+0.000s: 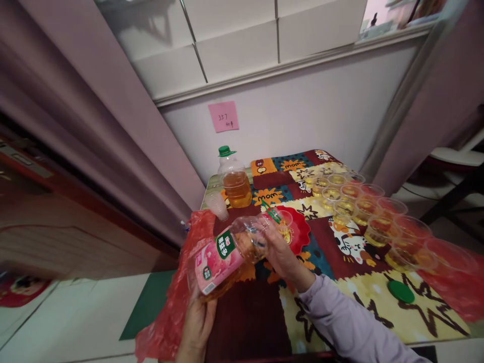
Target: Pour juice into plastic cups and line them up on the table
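My left hand (198, 322) grips the base of a large plastic bottle (227, 252) with a pink label, tipped on its side with its mouth toward a small clear cup (284, 225). Amber liquid lies in the bottle's lower side. My right hand (278, 252) is closed around the bottle's neck end, next to the cup. The cup stands over a red plate (300, 229) on the patterned tablecloth (340, 282). A loose green cap (401, 291) lies on the cloth to the right.
A second bottle (235, 179) with a green cap, partly full of amber liquid, stands at the back by a stack of empty cups (217, 205). Several filled clear cups (363, 209) run along the right side. A red plastic bag (177, 297) hangs at the table's left edge.
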### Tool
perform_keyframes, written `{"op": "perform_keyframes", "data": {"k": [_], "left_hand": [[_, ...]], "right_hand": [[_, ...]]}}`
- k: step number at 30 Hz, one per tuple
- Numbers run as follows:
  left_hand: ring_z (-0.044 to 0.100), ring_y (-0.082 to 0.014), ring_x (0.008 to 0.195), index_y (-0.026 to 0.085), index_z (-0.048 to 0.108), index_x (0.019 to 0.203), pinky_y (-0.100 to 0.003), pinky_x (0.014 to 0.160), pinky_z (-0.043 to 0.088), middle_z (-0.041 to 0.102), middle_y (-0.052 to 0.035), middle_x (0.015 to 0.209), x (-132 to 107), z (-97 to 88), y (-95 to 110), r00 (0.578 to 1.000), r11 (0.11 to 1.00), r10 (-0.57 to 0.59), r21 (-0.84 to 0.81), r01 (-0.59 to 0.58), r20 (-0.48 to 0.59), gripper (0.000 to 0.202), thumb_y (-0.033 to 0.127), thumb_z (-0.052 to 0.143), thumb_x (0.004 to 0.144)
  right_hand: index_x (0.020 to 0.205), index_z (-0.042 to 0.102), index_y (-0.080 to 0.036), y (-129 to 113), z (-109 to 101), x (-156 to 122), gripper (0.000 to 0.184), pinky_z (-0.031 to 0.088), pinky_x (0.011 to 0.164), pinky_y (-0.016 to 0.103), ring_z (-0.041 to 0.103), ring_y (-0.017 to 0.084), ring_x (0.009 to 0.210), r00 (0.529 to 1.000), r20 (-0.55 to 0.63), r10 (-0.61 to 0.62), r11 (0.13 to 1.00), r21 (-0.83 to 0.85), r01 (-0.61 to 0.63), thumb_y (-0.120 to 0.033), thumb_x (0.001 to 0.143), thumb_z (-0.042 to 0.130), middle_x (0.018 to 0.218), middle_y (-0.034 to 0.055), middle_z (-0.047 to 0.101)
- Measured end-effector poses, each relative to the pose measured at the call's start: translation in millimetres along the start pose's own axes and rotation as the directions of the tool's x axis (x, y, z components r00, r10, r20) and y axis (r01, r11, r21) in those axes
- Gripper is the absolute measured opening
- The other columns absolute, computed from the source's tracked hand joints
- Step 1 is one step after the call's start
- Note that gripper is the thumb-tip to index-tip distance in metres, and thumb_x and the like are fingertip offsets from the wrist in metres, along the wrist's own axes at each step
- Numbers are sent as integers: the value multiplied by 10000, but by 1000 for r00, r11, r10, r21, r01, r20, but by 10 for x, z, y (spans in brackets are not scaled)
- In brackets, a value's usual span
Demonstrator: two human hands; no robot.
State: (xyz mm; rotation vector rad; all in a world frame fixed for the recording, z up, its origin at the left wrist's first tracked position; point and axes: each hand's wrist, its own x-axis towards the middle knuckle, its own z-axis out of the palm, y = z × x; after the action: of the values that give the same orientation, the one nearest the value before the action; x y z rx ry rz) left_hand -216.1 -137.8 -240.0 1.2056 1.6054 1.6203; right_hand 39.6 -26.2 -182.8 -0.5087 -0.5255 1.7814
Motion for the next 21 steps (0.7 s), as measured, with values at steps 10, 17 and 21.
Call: {"op": "perform_keyframes", "data": {"k": [10,17,21], "left_hand": [[753,-398,1429,264,788,1456,-566,1181,635,789,-155,1548,104,77,113,959,957,-177,-267,114,-224,637,686,781,980],[576,-425,1628,264,666,1627,-588,1352,447,604,-180,1770,306,-138,570,993,992,103,-69,-107,-52,973,775,913,837],[494,-523,1671,262,509,1771,-719,1368,368,516,-231,1828,520,20,766,904,853,279,348,-388,325,1387,770,1053,601]], "right_hand": [[1455,730,-392,36,131,-132,685,657,1052,467,721,349,1444,999,-40,-29,996,-86,25,-562,849,999,1630,59,730],[1402,741,-351,-8,263,-163,659,637,1141,525,677,377,1503,997,-37,-62,983,-174,55,-585,839,993,1608,74,746],[1365,759,-348,-12,350,-158,573,588,1243,557,670,361,1511,995,23,-95,969,-225,97,-558,878,975,1571,61,764]]}}
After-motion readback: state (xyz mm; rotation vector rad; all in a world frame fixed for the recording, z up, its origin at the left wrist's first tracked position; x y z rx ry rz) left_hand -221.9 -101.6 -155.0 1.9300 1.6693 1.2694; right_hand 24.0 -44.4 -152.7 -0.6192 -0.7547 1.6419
